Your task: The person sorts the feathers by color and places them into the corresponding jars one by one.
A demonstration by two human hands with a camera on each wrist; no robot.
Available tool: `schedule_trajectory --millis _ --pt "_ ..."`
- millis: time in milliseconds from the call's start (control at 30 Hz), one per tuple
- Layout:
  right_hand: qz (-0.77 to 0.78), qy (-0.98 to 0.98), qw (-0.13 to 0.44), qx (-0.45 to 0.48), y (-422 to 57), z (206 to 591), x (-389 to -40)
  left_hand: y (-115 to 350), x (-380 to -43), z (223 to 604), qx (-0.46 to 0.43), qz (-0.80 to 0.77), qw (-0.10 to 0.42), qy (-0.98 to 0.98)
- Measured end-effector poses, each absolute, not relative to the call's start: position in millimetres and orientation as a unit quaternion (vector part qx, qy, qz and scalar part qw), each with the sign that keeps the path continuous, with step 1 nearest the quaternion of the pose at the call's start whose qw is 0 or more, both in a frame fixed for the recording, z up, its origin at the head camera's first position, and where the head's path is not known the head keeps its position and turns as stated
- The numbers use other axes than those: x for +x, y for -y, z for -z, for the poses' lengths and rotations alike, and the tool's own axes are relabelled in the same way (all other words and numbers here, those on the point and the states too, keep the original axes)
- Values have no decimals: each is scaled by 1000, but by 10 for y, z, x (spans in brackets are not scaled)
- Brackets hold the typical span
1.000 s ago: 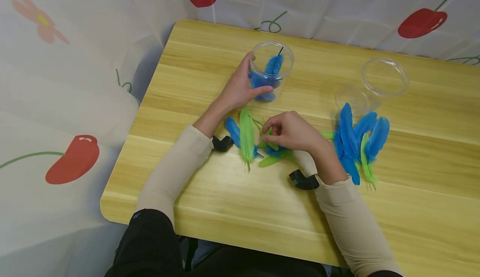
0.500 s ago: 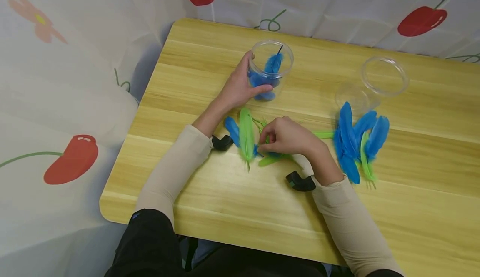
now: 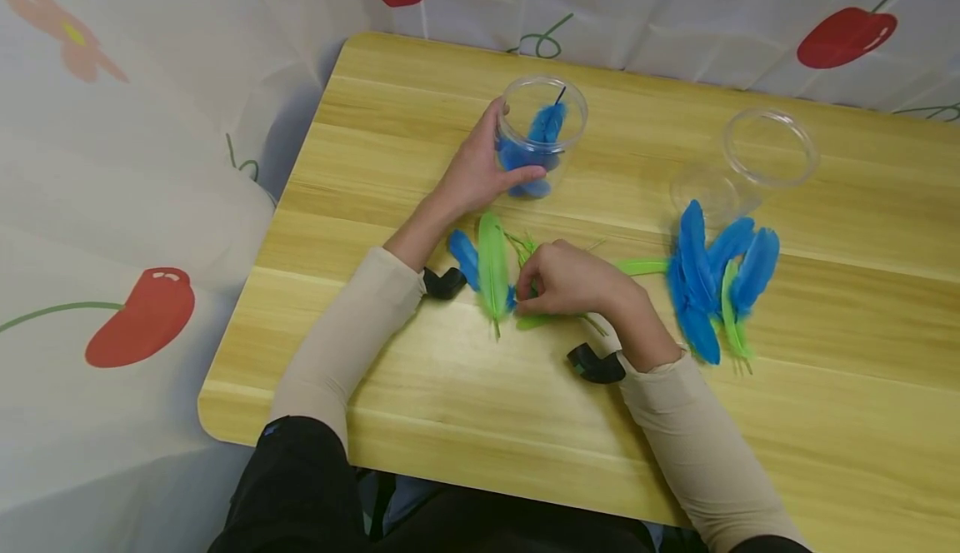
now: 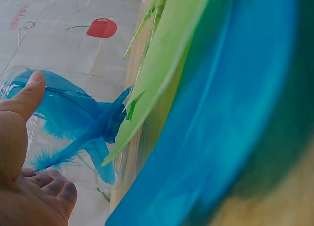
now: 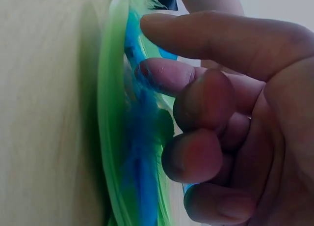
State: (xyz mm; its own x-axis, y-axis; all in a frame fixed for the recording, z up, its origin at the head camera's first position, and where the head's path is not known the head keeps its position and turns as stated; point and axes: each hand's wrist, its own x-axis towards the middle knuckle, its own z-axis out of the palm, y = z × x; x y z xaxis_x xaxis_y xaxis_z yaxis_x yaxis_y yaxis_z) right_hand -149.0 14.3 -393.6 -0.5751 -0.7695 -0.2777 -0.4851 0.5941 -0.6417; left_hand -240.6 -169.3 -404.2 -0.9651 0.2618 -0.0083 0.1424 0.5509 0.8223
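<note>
My left hand (image 3: 474, 168) grips a clear plastic jar (image 3: 566, 166) around its side, thumb at the front. Several blue feathers (image 3: 546, 124) are inside it. Below the jar lies a loose group of feathers, with a long green feather (image 3: 492, 266) and a blue feather (image 3: 465, 257) at its left. Over that group my right hand (image 3: 576, 278) hovers, its fingers bent. In the right wrist view a blue feather (image 5: 143, 152) lies on a green feather (image 5: 105, 98), close to the thumb and index fingertips, which stand apart. The right hand hides part of the group.
At the right lies a pile of blue feathers (image 3: 693, 270) and green ones. Behind it stands a second clear jar (image 3: 806, 166). The wooden table (image 3: 450, 403) ends near a patterned white cloth (image 3: 637, 12) at the back and left.
My right hand has moved slightly down and left over the loose feathers, toward the blue feather's tip beside the long green one. The left hand and jar stay in place.
</note>
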Motion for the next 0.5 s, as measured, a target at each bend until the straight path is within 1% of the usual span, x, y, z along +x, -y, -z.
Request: schedule_trajectory --millis 500 --pt "211 -866 291 -347 -81 3953 -1466 1692 -2407 4043 115 -458 63 -879"
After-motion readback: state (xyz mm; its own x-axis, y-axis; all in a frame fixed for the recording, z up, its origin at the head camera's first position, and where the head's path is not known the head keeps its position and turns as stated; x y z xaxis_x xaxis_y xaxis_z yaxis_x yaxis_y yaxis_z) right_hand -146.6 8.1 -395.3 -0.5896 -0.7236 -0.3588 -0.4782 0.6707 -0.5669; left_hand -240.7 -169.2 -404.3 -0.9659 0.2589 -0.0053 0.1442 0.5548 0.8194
